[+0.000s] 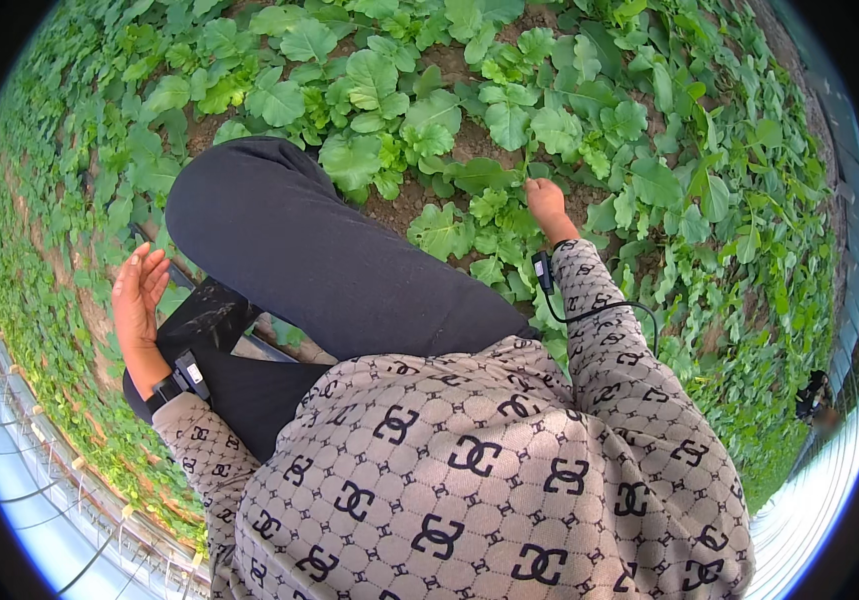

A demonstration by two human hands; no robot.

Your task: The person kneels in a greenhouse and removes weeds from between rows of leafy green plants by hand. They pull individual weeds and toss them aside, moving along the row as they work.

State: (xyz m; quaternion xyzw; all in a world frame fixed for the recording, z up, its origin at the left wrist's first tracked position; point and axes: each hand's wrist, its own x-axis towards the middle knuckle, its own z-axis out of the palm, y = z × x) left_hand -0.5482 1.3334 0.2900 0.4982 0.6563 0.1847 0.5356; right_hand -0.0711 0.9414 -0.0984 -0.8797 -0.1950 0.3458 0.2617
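Observation:
My right hand (pixel 547 204) is among leafy green plants, its fingers closed on a thin plant stem (pixel 527 159). Broad, lobed leaves (pixel 508 124) spread just beyond it, and low leafy plants (pixel 440 231) grow to its left over brown soil (pixel 397 208). Raised beside my bent knee, my left hand (pixel 138 294) holds nothing; its fingers are extended and slightly apart. Each wrist carries a small dark device: one strapped at the left wrist (pixel 187 373), the other at the right cuff (pixel 542 271), with a black cable running back along the sleeve.
My bent leg in dark trousers (pixel 324 255) lies between my hands. A dark strip (pixel 272 350) runs along the ground under it. Dense green rows extend on both sides. At the far right is another person (pixel 816 397); curved greenhouse sheeting (pixel 24 480) borders the left.

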